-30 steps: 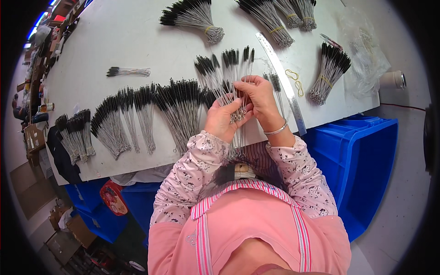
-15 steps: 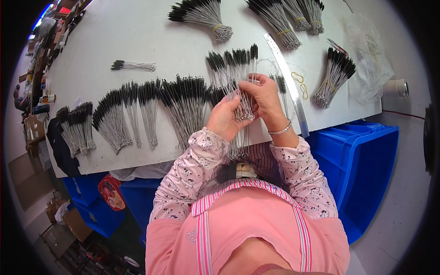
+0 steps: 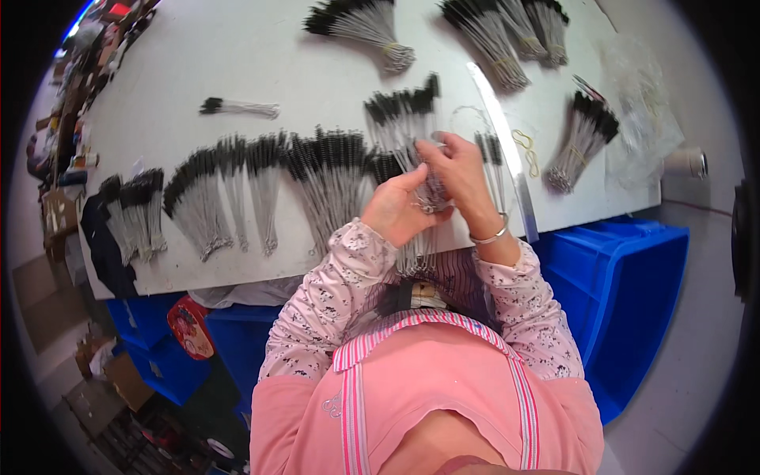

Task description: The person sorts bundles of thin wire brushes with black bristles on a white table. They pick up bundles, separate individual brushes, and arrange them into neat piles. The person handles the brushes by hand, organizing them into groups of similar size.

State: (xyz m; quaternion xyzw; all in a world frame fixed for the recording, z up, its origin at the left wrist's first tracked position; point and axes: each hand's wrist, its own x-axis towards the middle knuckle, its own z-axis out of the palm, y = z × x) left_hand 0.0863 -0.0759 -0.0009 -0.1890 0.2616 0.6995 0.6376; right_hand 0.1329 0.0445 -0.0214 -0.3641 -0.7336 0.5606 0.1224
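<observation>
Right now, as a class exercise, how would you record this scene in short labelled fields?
Left hand: holds brush bunch near its looped ends
Right hand: touches the same bunch; grip partly hidden
Loose brushes: grouped on the table, left of the hands
Ruler: on the table, right of the hands
Banded bundles: far side, and right of the ruler
Blue crate: at the person's right

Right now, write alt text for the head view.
Two bare hands hold a bunch of thin wire brushes with black bristle tips over a white tabletop. More such brushes lie in groups nearby; a blue plastic crate stands at right.
</observation>
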